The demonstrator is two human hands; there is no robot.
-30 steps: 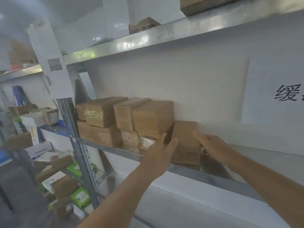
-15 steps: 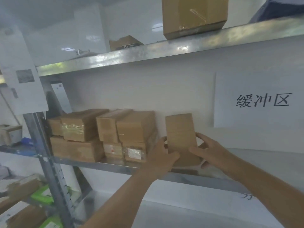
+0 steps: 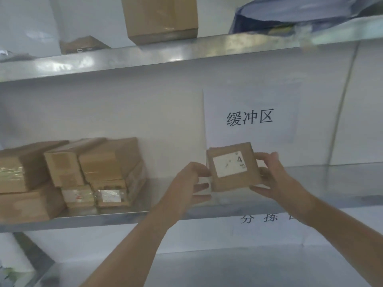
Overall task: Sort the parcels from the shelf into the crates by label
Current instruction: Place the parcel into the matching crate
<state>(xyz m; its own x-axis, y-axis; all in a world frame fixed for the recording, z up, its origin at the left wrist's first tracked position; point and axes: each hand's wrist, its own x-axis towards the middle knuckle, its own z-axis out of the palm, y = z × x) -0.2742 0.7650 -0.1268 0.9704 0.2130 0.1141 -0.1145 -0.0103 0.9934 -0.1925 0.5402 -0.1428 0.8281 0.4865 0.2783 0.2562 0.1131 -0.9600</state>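
Both forearms reach up and forward from the bottom edge toward the middle shelf (image 3: 132, 217).

Left hand (image 3: 187, 184): back of hand toward camera, fingers loosely curled, fingertips at the left edge of the small parcel (image 3: 234, 168). Whether they press the edge or stand just beside it: cannot tell. The lower fingers extend toward the parcel's lower left corner.

Right hand (image 3: 273, 179): grip closed on the parcel's right side. Fingers curl over the upper right corner, thumb runs under the lower right edge.

Parcel: small brown cardboard box, held between the two hands just above the shelf surface, tilted a little, front face toward camera. White label (image 3: 229, 164) on that face carries a "4"; smaller print is too blurred to read.

Same shelf, well to the left: stack of brown parcels (image 3: 87, 172), two layers, some with labels on the ends facing the camera, apart from both hands.

Behind the held parcel: white sheet (image 3: 249, 117) on the wall, three black Chinese characters. A second sheet (image 3: 267, 218) with characters below the shelf edge, partly hidden by the right arm.

Upper shelf (image 3: 186, 51): tall brown box (image 3: 160, 17), flat box (image 3: 83, 45) to its left, blue bag (image 3: 300, 15) at right.
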